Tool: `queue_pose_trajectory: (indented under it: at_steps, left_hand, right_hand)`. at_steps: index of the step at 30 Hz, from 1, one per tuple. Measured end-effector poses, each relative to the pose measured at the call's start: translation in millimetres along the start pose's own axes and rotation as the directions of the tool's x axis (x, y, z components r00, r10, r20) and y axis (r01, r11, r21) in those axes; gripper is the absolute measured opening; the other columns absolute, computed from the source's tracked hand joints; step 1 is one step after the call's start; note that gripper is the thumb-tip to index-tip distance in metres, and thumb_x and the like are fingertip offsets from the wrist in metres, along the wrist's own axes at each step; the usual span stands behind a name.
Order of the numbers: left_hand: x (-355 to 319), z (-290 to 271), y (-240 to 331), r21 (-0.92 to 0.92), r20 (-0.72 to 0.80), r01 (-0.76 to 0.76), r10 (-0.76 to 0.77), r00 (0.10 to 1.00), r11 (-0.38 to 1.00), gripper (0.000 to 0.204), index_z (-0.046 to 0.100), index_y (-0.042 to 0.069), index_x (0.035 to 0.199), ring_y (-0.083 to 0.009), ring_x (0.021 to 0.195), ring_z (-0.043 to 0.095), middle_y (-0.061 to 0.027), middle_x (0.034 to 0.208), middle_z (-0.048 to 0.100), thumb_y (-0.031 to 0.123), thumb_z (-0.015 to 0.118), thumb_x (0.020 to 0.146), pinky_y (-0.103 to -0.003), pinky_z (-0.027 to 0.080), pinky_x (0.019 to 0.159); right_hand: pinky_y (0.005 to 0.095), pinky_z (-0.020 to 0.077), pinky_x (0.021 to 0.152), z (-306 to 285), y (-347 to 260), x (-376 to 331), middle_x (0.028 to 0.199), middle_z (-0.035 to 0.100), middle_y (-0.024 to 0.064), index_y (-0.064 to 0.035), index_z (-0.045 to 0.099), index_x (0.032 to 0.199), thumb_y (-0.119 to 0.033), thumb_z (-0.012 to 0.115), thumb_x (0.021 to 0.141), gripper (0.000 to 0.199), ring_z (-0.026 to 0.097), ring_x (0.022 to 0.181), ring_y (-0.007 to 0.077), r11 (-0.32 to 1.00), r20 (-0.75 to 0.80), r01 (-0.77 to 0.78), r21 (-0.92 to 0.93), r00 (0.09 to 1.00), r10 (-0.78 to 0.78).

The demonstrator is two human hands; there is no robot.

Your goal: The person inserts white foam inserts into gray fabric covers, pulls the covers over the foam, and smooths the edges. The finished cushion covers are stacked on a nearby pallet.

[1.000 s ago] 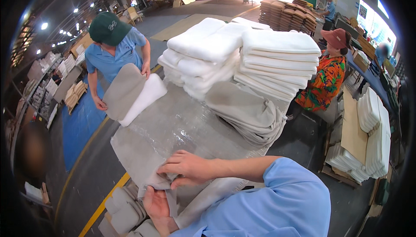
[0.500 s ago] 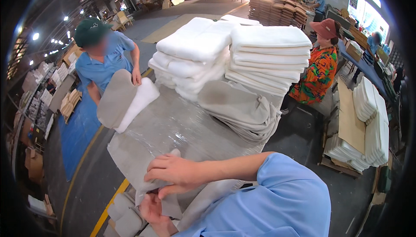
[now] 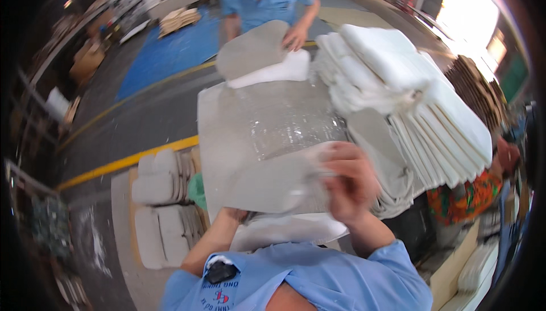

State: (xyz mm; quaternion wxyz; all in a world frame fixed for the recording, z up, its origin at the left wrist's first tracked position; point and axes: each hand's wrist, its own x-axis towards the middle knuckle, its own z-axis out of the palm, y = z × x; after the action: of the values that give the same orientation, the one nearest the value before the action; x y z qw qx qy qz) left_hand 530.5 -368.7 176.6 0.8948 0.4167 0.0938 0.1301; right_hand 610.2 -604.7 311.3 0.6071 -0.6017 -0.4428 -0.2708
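Note:
A grey fabric cover (image 3: 276,180) spans the space between my hands above the near part of the table. My left hand (image 3: 232,214) is at its lower left edge, with the fingers hidden beneath the fabric. At the cover's right end, my right hand (image 3: 352,183) is blurred, its fingers curled onto the edge. Below the cover, a white padded piece (image 3: 290,229) lies along the near table edge. Across the table a co-worker's hand (image 3: 296,37) rests on another grey cover (image 3: 253,49), with white padding (image 3: 273,70) showing from under it.
The table (image 3: 227,123) has shiny clear plastic over its middle. Stacked white padding (image 3: 392,63) and folded grey covers (image 3: 378,157) stand on its right side. Finished grey pads (image 3: 165,220) are piled low at left. A person in patterned clothing (image 3: 463,200) is at far right.
The view has swung left. My hands, close together before, are now apart with the grey cover stretched between them, the right hand at its right end. The co-worker still handles the other cover.

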Motion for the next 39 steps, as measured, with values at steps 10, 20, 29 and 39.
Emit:
queue_pose_trajectory:
  at_steps: [10, 20, 29, 39]
  left_hand:
    - [52.6, -13.5, 85.6, -0.133, -0.200, -0.417, 0.388, 0.900, 0.899, 0.051, 0.056, 0.002, 0.147, -0.0256, 0.129, 0.063, -0.0146, 0.141, 0.065, 0.008, 0.062, 0.097, -0.041, 0.049, 0.114]
    - [-27.0, 11.7, 2.9, 0.682, 0.286, -0.360, 0.221, 0.933, 0.637, 0.050, 0.057, 0.003, 0.147, -0.0250, 0.128, 0.064, -0.0143, 0.141, 0.065, 0.008, 0.063, 0.098, -0.041, 0.050, 0.113]
    - [-38.8, -46.1, -27.5, 0.051, 0.223, 0.046, -0.056, 0.973, 0.998, 0.053, 0.054, -0.004, 0.150, -0.0225, 0.125, 0.066, -0.0169, 0.145, 0.063, 0.020, 0.064, 0.103, -0.038, 0.054, 0.107]
    - [-59.6, -7.0, 19.9, -0.388, 0.338, 0.212, -0.076, 0.938, 0.897, 0.066, 0.060, -0.003, 0.144, -0.0267, 0.122, 0.069, -0.0147, 0.133, 0.071, 0.027, 0.082, 0.090, -0.041, 0.055, 0.107]
  right_hand:
    - [0.0398, 0.0555, 0.088, -85.3, 75.9, -128.0, 0.114, 0.072, 0.0149, -0.0041, 0.073, 0.110, 0.001, 0.073, 0.084, 0.026, 0.070, 0.106, 0.0312, 0.717, 0.317, -0.519, -0.465, 0.658, 0.683]
    - [0.0376, 0.0478, 0.110, -2.1, 80.3, -56.5, 0.143, 0.064, 0.0086, -0.0057, 0.056, 0.151, -0.015, 0.076, 0.098, 0.057, 0.061, 0.131, 0.0217, 0.748, 0.250, -0.653, 0.117, 0.748, 0.614]
    - [0.0306, 0.0487, 0.096, 6.3, 97.7, -74.6, 0.111, 0.073, 0.0044, 0.0015, 0.075, 0.111, -0.016, 0.076, 0.100, 0.021, 0.064, 0.101, 0.0131, 0.626, 0.314, -0.689, 0.365, 0.724, 0.614]
    - [0.0382, 0.0489, 0.106, 10.4, 97.1, -88.5, 0.119, 0.072, 0.0103, -0.0008, 0.067, 0.125, -0.014, 0.070, 0.104, 0.025, 0.066, 0.117, 0.0215, 0.404, 0.264, -0.683, 0.609, 0.654, 0.709]
